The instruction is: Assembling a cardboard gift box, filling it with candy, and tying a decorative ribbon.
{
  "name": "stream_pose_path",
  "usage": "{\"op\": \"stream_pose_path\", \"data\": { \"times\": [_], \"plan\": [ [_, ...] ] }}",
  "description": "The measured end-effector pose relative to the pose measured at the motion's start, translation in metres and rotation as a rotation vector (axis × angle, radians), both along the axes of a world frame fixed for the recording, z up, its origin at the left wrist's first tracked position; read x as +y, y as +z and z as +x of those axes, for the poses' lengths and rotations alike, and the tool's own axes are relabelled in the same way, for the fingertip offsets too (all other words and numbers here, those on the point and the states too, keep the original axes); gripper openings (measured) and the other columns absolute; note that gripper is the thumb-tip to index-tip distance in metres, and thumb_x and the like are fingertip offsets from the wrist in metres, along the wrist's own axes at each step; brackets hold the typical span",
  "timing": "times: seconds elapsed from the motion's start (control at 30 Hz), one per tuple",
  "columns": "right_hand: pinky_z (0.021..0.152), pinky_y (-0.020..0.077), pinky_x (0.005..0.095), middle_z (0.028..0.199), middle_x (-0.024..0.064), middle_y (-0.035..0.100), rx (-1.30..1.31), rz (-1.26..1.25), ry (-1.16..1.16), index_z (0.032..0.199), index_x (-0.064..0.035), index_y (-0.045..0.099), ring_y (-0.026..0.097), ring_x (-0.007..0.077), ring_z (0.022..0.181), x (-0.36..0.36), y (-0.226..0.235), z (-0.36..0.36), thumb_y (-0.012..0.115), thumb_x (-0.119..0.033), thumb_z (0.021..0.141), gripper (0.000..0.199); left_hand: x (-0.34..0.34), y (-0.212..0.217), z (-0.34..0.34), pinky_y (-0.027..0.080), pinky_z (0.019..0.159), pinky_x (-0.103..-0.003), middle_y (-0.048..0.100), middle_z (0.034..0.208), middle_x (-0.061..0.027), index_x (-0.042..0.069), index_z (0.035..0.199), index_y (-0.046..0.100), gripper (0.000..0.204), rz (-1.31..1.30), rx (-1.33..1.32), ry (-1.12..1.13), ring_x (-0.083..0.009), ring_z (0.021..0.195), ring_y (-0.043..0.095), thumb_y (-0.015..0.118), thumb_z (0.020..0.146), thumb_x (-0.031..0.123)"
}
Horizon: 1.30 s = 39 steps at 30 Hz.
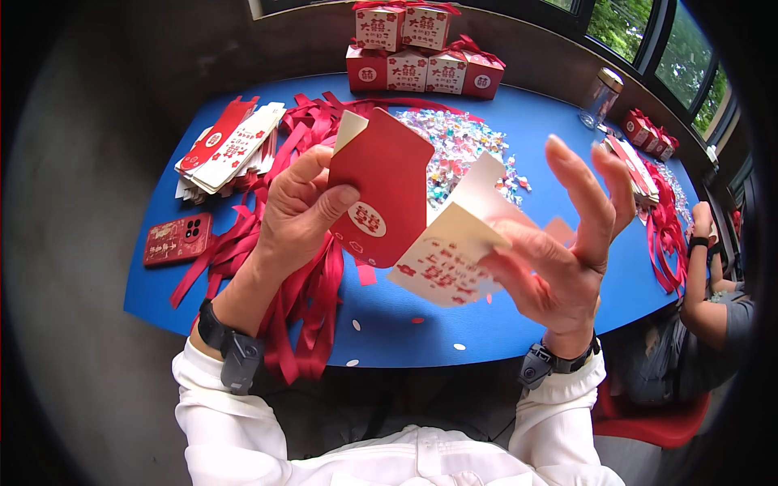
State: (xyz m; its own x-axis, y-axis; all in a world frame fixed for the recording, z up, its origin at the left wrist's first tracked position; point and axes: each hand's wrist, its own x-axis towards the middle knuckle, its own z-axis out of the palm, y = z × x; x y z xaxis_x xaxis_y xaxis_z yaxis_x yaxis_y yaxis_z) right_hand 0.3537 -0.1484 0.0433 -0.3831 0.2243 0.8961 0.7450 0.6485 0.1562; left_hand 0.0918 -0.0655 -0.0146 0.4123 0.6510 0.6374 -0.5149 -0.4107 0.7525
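A partly unfolded red and cream paper gift box (389, 166) is held up in front of me, over the near part of the table. My left hand (300, 202) grips its red panel at the left side, thumb in front. At the lower right, my right hand (559, 251) pinches the printed cream panel between thumb and forefinger, its other fingers spread upward. Cream flaps stand out between the hands. Behind the box lies a heap of wrapped candies (478, 154), partly covered by it. Long red ribbons (312, 300) run beneath my left forearm.
Flat box blanks (231, 150) are stacked at the left, above a red phone (178, 239). Finished boxes with bows (425, 69) stand at the back of the blue table (405, 344). A glass bottle (601, 97) is at the far right. Another person (701, 324) sits at right.
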Motion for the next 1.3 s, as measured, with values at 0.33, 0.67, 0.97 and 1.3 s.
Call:
{"op": "stream_pose_path", "data": {
  "times": [0.33,0.67,0.97,1.3],
  "plan": [
    [0.065,0.0539,0.0338,0.096,0.0117,0.067,0.055,-0.477,0.361,0.084,-0.0001,0.068,0.066,0.0239,0.076,-0.008,-0.011,-0.008,0.079,-0.009,0.081,0.014,-0.023,0.016,0.016,0.040,0.109,-0.046,0.042,0.139,-0.0168,0.011,0.137,0.054,0.069,0.688,0.535,0.632,-0.0333,0.137,0.041,0.080,0.082,0.043],
    [0.099,0.0441,0.0436,0.119,0.0187,0.068,0.231,-0.704,0.808,0.117,-0.0008,0.067,0.064,0.0305,0.102,0.000,0.005,0.011,0.090,-0.045,0.065,0.072,-0.028,0.023,-0.003,0.023,0.119,-0.054,0.019,0.161,-0.0196,0.018,0.080,0.073,0.014,0.507,0.167,0.260,-0.0391,0.151,0.018,0.085,0.074,0.022],
    [0.079,0.0479,0.0367,0.115,0.0178,0.067,0.020,-0.606,0.977,0.122,-0.0025,0.066,0.066,0.0271,0.100,0.023,0.004,0.007,0.093,-0.033,0.064,0.070,-0.028,0.024,0.000,0.020,0.121,-0.049,0.016,0.163,-0.0241,0.017,0.078,0.077,0.003,0.552,-0.010,-0.009,-0.0424,0.152,0.016,0.080,0.077,0.016],
    [0.082,0.0531,0.0385,0.115,0.0170,0.069,0.006,-0.633,0.980,0.100,-0.0053,0.073,0.067,0.0285,0.097,0.010,-0.004,-0.023,0.083,-0.039,0.074,0.044,-0.036,0.026,0.001,0.024,0.120,-0.056,0.021,0.163,-0.0200,0.022,0.075,0.076,0.023,0.552,0.032,0.001,-0.0444,0.150,0.019,0.088,0.062,0.008]
  ]
}}
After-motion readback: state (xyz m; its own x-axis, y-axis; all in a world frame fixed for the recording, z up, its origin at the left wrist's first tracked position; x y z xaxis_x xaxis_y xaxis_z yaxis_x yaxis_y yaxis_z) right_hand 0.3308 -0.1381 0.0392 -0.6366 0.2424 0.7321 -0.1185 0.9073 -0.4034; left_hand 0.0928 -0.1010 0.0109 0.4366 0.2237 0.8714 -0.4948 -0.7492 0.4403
